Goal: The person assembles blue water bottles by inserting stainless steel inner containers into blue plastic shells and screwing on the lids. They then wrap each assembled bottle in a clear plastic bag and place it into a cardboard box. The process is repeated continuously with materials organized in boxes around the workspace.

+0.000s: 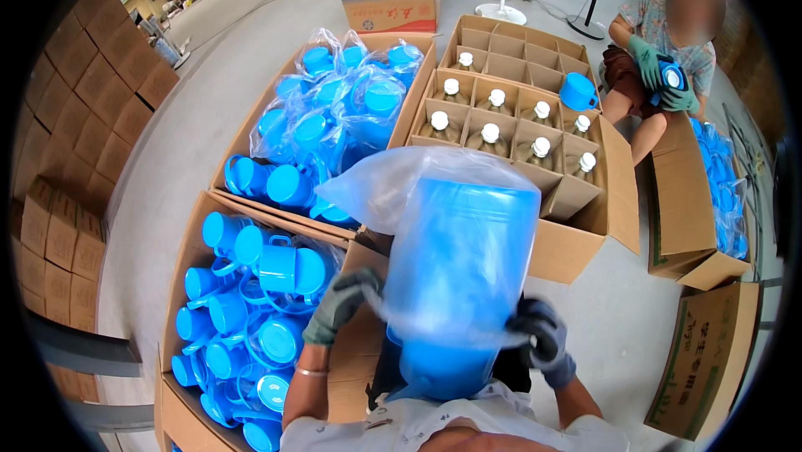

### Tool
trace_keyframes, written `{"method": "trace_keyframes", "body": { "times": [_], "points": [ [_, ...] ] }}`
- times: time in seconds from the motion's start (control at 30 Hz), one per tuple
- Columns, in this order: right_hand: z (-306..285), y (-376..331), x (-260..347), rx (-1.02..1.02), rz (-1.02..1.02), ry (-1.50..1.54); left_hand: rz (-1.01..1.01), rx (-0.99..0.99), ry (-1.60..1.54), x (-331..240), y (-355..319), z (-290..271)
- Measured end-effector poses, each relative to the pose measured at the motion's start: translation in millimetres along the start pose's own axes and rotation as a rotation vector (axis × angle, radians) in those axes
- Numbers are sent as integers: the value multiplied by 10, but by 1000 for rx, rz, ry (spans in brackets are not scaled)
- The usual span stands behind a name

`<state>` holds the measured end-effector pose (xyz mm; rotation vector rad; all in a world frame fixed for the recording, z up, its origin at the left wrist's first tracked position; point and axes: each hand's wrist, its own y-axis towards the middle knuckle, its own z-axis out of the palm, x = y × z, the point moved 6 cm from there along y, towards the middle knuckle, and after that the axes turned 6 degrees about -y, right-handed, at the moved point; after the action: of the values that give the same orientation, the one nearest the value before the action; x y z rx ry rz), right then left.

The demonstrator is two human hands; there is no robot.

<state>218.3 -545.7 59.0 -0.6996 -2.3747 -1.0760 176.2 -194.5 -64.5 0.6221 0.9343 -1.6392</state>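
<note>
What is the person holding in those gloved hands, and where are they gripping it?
A blue plastic jug in a clear bag. The left hand and right hand grip opposite sides of its lower part, through the bag.

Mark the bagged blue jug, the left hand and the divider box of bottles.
bagged blue jug (461,260), head view, on its bag-covered side wall
left hand (341,303), head view, back of the glove
divider box of bottles (620,201), head view, right flap

both gloved hands, left hand (341,306) and right hand (545,342), grip a bagged blue jug (455,276) above cartons.
</note>
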Motion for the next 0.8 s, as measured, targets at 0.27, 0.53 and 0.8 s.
{"method": "trace_keyframes", "body": {
  "times": [0.27,0.53,0.8],
  "points": [
    [252,-848,-852,317,534,654,-50,42,16,-139,-248,104],
    [609,172,-690,189,385,685,581,104,802,-85,-97,755],
    [981,-570,-61,295,316,241,238,-208,277,837,-416,562]
  ]
}}
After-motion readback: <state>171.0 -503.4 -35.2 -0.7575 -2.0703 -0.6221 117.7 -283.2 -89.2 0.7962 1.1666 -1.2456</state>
